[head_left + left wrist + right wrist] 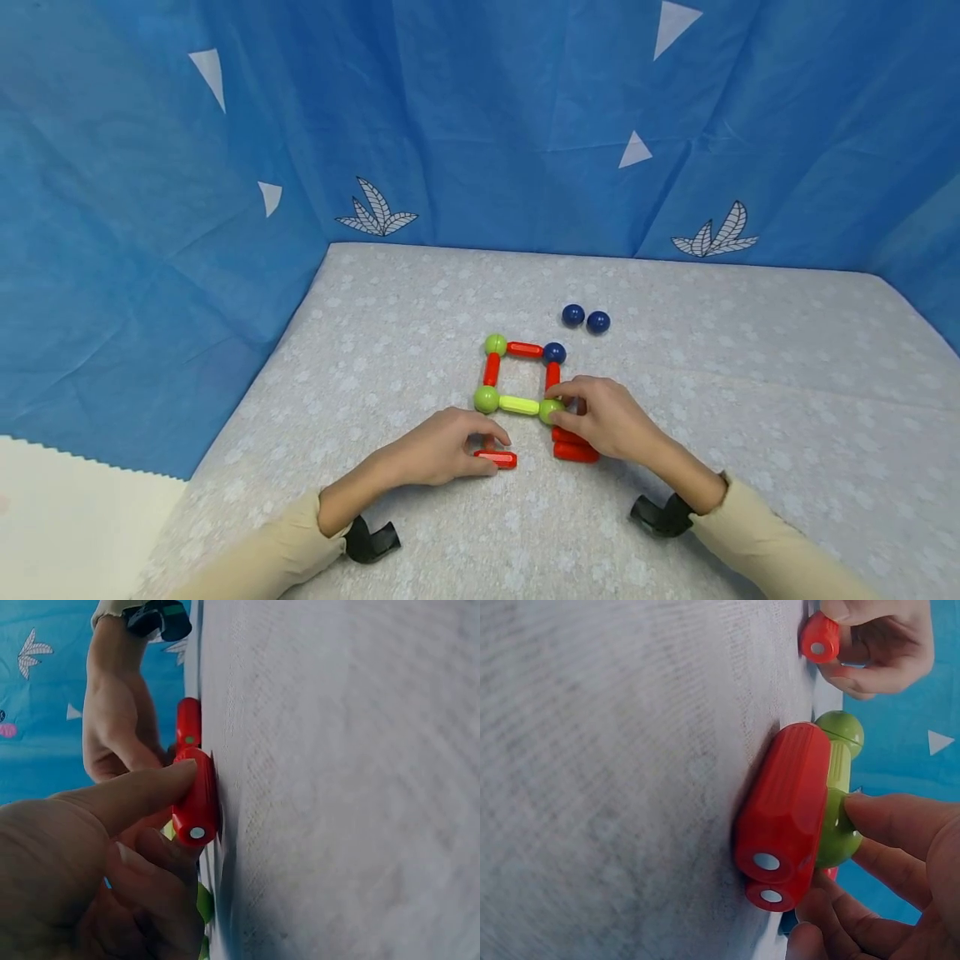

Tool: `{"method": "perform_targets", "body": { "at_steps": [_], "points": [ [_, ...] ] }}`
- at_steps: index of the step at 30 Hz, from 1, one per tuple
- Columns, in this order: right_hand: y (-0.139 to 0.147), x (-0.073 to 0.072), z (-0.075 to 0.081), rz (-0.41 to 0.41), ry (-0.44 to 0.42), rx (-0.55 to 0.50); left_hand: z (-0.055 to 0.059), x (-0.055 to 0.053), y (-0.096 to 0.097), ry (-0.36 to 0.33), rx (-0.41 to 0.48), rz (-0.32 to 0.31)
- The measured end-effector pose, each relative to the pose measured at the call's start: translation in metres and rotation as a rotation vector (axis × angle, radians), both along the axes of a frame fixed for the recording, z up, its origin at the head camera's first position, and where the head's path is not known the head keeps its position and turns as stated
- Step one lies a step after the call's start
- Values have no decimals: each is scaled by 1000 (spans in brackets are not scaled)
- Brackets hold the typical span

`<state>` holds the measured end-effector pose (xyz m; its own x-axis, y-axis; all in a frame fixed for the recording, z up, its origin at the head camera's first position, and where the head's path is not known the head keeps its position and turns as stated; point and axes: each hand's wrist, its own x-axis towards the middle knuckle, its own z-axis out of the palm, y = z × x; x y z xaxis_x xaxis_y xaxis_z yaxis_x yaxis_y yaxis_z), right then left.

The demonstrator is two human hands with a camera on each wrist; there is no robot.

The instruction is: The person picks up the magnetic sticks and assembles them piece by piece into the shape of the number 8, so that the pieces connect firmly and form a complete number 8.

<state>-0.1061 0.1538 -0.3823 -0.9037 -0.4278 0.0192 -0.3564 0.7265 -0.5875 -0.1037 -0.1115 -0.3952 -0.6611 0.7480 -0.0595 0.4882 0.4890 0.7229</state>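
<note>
- Where the head view looks down on the pale grey patterned cloth (420,300), a square frame (525,350) of rods and balls lies just beyond the two hands.
- Head view, frame: a lime-green rod (519,405) makes its six-o'clock side and three red rods (491,370) the others; green balls (496,345) sit at the corners toward ten and eight o'clock, a dark blue corner ball (554,353) toward two.
- Head view, hands: seen from the frame, the left hand (442,450) lies between seven and eight o'clock, pinching a separate red rod (498,460); the right hand (607,417) lies toward four, pinching the near-right green ball (548,411).
- Head view, around: a pair of red rods (573,452) lies toward five o'clock beside the right hand; two dark blue balls (573,315) sit between one and two, before the blue curtain (480,125).
- Left wrist view: the left thumb presses the separate red rod from nine o'clock; a silver disc (196,832) shows in its end.
- Right wrist view: the right thumb touches the near-right green ball from three o'clock; the pair of red rods, side by side and touching, lies toward nine.
</note>
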Motion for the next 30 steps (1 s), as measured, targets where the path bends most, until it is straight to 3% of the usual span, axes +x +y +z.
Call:
{"method": "perform_targets", "body": {
  "at_steps": [11, 17, 23, 30],
  "points": [
    [1, 0, 1, -4, 3, 3, -3, -5, -3, -120, 69, 34],
    [1, 0, 0, -3, 1, -3, -5, -8, -6, -125, 93, 52],
    [1, 0, 0, -11, -2, -2, -3, -12, -11, -130, 133, 115],
    [0, 1, 0, -6, -8, -15, 8, -22, -25, -154, 164, 180]
  ]
}}
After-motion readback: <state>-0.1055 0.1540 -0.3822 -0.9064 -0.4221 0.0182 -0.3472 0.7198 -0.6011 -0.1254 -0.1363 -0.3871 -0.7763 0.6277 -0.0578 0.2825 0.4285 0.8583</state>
